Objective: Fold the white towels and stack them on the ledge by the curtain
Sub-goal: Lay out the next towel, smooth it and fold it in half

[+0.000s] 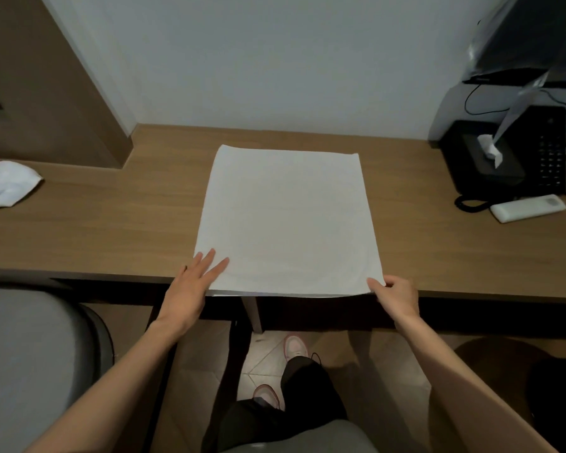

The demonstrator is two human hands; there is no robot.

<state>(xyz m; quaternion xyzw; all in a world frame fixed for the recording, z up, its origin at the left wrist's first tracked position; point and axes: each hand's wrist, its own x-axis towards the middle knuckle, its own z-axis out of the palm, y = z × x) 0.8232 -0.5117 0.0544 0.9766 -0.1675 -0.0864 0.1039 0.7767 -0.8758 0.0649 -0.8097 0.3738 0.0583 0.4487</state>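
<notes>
One white towel (285, 220) flat mid-table (111, 223), a hand at each near corner.
Towel approx. square, long axis hard to call; sides run straight away from person, near edge at table's front lip. L hand (190, 289): fingers (218, 268) straight & apart, pressing near-left corner. R hand (397, 295): fingers curled, pinching near-right corner. 2nd towel (4, 184) crumpled far left. Brown wood-grain top, pale wall (275, 60) behind; black phone (549, 152), tissue box (471, 165), white remote (528, 208) at right.

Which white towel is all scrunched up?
The left towel is the scrunched one, crumpled in a heap off to the side; the middle towel lies spread flat and smooth.
</notes>
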